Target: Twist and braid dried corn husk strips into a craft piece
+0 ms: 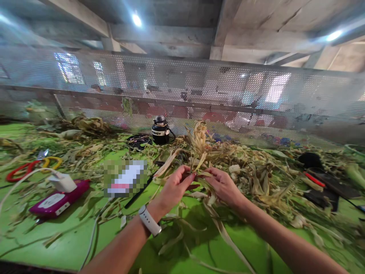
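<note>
My left hand point(175, 190), with a white watch point(149, 220) on its wrist, pinches a dry, pale yellow-brown husk strip at the middle of the bench. My right hand point(224, 186) has its thumb and fingers closed on the same strip from the other side. The hands are slightly apart, with a pale strip point(201, 163) rising between them. Just behind stands an upright bundle of dried husks point(199, 137). Longer dry strips point(224, 232) hang below my right hand onto the green tabletop point(168, 262). My fingers partly cover what they grip.
To the left lie a purple power strip point(61, 199) with a white charger point(62, 182), red-and-yellow-handled scissors point(37, 165) and a dark stick point(139, 192). A black jug point(160, 131) stands behind. Dry scraps point(262, 175) cover much of the bench before a perforated screen point(176, 83).
</note>
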Available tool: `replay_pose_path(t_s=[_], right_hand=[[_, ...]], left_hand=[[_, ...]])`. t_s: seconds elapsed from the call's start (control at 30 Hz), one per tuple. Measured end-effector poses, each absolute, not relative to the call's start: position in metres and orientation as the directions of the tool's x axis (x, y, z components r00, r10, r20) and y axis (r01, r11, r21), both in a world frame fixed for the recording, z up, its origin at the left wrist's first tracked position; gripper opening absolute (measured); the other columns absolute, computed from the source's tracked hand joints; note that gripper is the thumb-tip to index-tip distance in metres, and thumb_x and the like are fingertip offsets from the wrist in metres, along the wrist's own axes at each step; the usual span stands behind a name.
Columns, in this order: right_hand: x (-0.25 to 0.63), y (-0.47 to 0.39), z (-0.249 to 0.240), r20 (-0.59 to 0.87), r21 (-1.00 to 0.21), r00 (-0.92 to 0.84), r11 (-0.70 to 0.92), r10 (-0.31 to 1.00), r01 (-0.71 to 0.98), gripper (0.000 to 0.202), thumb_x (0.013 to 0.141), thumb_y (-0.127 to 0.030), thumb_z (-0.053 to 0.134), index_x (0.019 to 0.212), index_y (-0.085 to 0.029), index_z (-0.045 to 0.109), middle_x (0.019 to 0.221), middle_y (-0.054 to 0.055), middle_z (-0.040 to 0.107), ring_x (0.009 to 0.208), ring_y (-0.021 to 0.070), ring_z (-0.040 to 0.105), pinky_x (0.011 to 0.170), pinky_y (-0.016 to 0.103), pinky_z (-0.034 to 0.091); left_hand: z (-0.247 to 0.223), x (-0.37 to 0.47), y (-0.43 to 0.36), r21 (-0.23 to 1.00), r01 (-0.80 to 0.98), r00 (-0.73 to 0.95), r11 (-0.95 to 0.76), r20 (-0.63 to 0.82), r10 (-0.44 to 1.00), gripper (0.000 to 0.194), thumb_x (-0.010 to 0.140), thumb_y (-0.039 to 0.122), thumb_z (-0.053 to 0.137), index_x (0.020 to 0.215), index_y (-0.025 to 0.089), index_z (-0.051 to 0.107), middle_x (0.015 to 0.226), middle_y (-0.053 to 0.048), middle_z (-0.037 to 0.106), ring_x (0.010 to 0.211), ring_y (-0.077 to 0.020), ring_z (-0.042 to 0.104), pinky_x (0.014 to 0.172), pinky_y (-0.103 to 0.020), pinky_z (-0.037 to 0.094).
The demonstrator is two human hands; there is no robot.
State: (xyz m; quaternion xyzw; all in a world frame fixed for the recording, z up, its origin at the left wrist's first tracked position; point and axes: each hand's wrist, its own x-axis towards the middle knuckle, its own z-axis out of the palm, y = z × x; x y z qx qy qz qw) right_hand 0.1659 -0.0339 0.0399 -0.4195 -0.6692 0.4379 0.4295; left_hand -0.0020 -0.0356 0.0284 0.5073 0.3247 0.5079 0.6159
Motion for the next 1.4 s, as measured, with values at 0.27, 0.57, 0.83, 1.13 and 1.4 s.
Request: replay_pose_path(t_s=[0.27, 0.57, 0.83, 1.13, 1.4], right_hand=[[0.175, -0.019, 0.062, -0.033, -0.957, -0.481, 0.111, 0.876, 0.268, 0.035, 0.072, -0.041, 0.063, 0.093, -0.015, 0.057, 0.048, -0.010, 0.040, 0.042, 0.0057, 0.032, 0.042, 0.018, 0.024], [0.170, -0.038, 0.052, 0.110, -0.847, -0.352, 0.273, 0.930, 0.456, 0.036, 0.078, -0.048, 0.054, 0.070, -0.013, 0.060, 0.061, -0.003, 0.050, 0.060, 0.0096, 0.043, 0.057, 0.021, 0.035], [0.170, -0.047, 0.026, 0.107, -0.901, -0.229, 0.192, 0.967, 0.390, 0.041, 0.080, -0.055, 0.047, 0.064, -0.017, 0.049, 0.054, -0.004, 0.044, 0.048, 0.0091, 0.043, 0.046, 0.020, 0.035], [0.162, -0.048, 0.007, 0.207, -0.911, -0.114, 0.234, 0.972, 0.340, 0.039, 0.081, -0.054, 0.046, 0.071, -0.017, 0.055, 0.053, -0.003, 0.048, 0.045, 0.0093, 0.044, 0.041, 0.019, 0.036], [0.163, -0.044, 0.002, 0.155, -0.927, -0.138, 0.193, 0.978, 0.322, 0.039, 0.079, -0.056, 0.048, 0.074, -0.017, 0.056, 0.056, -0.003, 0.049, 0.043, 0.0100, 0.045, 0.040, 0.021, 0.037]], left_hand=[[0.026, -0.007, -0.028, 0.962, -0.262, 0.375, 0.076, 0.029, 0.926, 0.037, 0.063, 0.042, 0.072, 0.081, 0.018, 0.051, 0.079, 0.002, 0.056, 0.072, -0.0119, 0.056, 0.071, -0.030, 0.051], [0.032, -0.008, -0.035, 0.965, -0.220, 0.437, 0.146, -0.036, 0.899, 0.031, 0.068, 0.037, 0.069, 0.086, 0.019, 0.051, 0.080, 0.002, 0.057, 0.072, -0.0122, 0.056, 0.064, -0.025, 0.049], [0.024, -0.007, -0.036, 0.983, -0.124, 0.541, 0.136, -0.048, 0.840, 0.034, 0.071, 0.042, 0.066, 0.088, 0.020, 0.047, 0.068, 0.005, 0.052, 0.057, -0.0094, 0.051, 0.050, -0.021, 0.042], [0.018, -0.008, -0.024, 0.996, -0.090, 0.394, -0.006, 0.041, 0.918, 0.035, 0.063, 0.039, 0.072, 0.083, 0.016, 0.055, 0.068, 0.004, 0.056, 0.062, -0.0092, 0.050, 0.061, -0.022, 0.039], [0.013, -0.009, -0.022, 0.998, -0.031, 0.345, 0.061, -0.047, 0.938, 0.027, 0.068, 0.043, 0.066, 0.069, 0.016, 0.063, 0.055, 0.002, 0.052, 0.046, -0.0081, 0.037, 0.043, -0.022, 0.027]])
